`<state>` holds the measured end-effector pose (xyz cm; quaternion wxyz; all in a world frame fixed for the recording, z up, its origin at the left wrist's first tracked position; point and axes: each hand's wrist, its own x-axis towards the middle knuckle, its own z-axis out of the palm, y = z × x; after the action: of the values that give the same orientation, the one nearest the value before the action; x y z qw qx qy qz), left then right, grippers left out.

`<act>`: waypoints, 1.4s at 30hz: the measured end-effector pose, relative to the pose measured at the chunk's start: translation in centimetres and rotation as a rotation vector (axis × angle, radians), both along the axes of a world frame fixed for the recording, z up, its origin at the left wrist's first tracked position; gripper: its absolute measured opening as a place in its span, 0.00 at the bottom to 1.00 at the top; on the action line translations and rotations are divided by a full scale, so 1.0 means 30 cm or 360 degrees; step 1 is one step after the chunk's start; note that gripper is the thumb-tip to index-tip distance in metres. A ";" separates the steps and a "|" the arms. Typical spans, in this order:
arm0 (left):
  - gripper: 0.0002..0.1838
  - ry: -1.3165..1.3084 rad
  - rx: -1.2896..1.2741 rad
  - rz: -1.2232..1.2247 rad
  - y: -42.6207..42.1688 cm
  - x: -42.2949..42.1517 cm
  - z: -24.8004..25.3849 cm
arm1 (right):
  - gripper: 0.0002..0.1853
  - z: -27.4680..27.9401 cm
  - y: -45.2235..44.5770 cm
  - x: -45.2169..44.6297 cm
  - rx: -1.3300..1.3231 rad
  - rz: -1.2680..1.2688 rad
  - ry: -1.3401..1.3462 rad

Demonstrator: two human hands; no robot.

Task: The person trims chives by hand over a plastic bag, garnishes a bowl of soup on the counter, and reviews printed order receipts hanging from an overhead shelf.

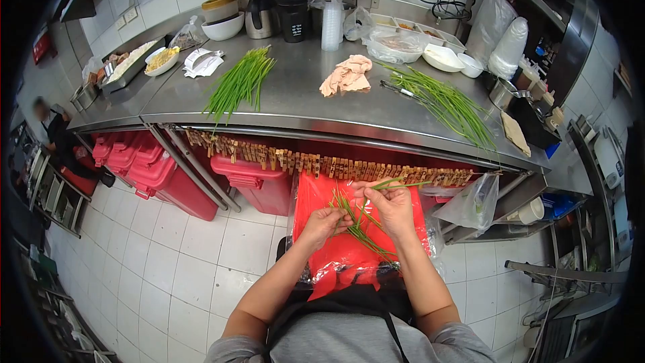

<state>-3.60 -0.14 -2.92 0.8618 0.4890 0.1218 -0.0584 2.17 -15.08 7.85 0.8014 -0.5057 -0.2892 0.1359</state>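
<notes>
Over my lap lies a shiny red plastic sheet or bag, with long thin green chives across it. My left hand is closed, its thumb and fingertips pinching chive stalks above the red plastic. Close by on the right, my right hand is also closed. It grips a few chives whose ends stick out past the fingers to the right. On the steel counter ahead are two chive piles, the left pile and the right pile.
A row of wooden clothespins hangs under the counter edge. A crumpled pink cloth and a metal utensil lie on top. Red lidded bins stand below. A clear bag hangs at right. Another person is far left.
</notes>
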 end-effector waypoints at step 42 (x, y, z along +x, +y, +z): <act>0.21 -0.0056 0.2808 0.0564 0.798 0.502 0.926 | 0.02 0.218 0.046 0.416 -0.0807 -0.1207 -0.1484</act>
<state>11.48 23.81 24.87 0.1712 0.9477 0.1829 0.1976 14.64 -13.71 14.39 0.4401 -0.7520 -0.3670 -0.3258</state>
